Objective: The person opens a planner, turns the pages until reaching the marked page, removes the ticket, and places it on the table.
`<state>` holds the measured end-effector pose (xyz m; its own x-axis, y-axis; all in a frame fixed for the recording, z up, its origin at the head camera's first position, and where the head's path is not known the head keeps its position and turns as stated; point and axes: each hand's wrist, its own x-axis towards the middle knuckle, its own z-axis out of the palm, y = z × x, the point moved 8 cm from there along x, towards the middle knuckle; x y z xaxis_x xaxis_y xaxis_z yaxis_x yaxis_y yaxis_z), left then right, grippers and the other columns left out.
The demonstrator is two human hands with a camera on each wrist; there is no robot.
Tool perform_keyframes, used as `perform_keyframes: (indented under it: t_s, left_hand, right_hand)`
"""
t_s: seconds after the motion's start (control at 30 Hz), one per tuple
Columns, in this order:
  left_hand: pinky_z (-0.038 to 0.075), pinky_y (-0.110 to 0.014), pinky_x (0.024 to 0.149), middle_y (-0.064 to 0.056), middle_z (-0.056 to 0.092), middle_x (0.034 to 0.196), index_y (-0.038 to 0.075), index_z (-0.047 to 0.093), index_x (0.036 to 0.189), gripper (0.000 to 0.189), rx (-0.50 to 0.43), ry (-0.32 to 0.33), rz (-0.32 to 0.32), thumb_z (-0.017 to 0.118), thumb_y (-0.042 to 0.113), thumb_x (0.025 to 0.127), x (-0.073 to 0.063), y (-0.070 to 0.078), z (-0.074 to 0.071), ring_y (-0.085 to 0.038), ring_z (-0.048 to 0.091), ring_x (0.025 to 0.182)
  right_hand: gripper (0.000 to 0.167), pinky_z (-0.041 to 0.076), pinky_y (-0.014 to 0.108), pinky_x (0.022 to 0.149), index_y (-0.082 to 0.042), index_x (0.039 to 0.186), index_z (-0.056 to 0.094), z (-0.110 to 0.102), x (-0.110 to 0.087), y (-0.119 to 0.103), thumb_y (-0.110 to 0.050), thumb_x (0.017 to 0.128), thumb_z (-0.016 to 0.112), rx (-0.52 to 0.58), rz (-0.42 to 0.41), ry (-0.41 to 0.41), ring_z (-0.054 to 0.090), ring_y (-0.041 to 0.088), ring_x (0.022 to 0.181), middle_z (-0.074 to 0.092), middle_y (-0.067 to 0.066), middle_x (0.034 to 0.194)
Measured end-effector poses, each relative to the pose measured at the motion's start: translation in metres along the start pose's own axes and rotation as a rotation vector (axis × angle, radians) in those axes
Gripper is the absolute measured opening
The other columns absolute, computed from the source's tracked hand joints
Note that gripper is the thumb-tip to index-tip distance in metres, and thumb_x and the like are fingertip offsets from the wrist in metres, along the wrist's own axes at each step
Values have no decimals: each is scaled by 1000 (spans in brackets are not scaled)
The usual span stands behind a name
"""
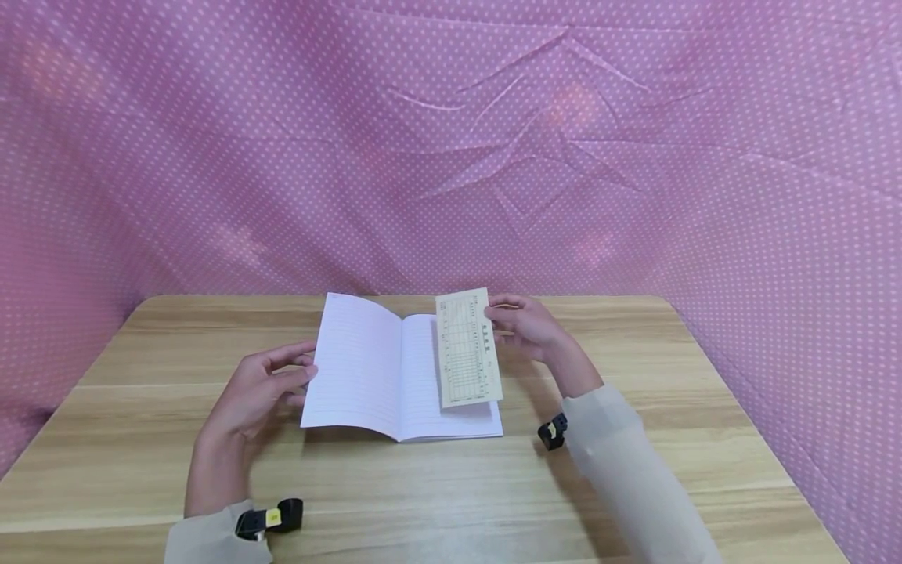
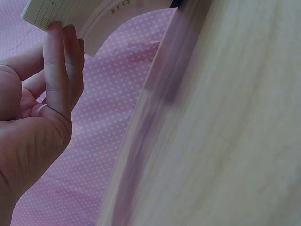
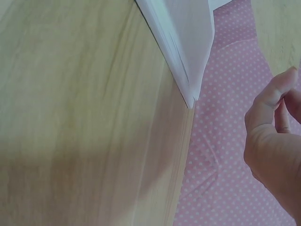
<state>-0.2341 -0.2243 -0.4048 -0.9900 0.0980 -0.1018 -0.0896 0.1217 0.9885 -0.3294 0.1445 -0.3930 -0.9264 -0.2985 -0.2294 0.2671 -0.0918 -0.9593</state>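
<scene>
An open lined notebook [image 1: 355, 364] lies near the middle of the table, its left side lifted. My left hand [image 1: 255, 393] holds that raised left edge between thumb and fingers. In the left wrist view, the fingers of the left hand [image 2: 59, 84] reach the notebook's curved cover [image 2: 110, 21], which bears some lettering. A pale yellow printed form slip [image 1: 467, 352] is tilted over the right page, and my right hand [image 1: 530, 325] pinches its right edge near the top. The right wrist view shows the right hand [image 3: 273, 136] bent at the fingers, beside the notebook's page edges [image 3: 178, 52].
The wood-grain table [image 1: 395, 501] extends around the notebook on all sides. Pink dotted cloth [image 1: 451, 196] hangs behind it and along both sides. Black cameras [image 1: 271, 518] are strapped at both wrists over light sleeves [image 1: 634, 462].
</scene>
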Motion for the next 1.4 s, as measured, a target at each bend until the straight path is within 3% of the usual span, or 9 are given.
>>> perform_keyframes:
  t_s: [0.7, 0.97, 1.4]
  left_hand:
    - [63, -37, 75, -19, 54, 119, -6, 47, 147, 54, 41, 2, 1, 65, 9, 99, -1, 2, 0, -18, 69, 87]
    - [63, -37, 75, -18, 55, 117, -7, 46, 147, 54, 36, -5, 4, 65, 9, 99, -2, 1, 0, -18, 69, 86]
    - [63, -35, 74, -17, 55, 116, -8, 45, 147, 53, 18, -9, 15, 64, 7, 100, -4, 3, 0, -16, 69, 86]
  right_hand:
    - [10, 56, 24, 70, -4, 110, 60, -32, -8, -6, -4, 100, 61, -23, 0, 26, 66, 17, 87, 67, 6, 100]
    - [16, 55, 23, 68, -3, 117, 57, -45, -12, -2, -5, 101, 60, -39, 19, 42, 65, 16, 86, 68, 6, 100]
    - [16, 56, 23, 71, -3, 116, 57, -66, -15, -3, -6, 101, 61, -44, 23, 62, 66, 15, 85, 68, 3, 99]
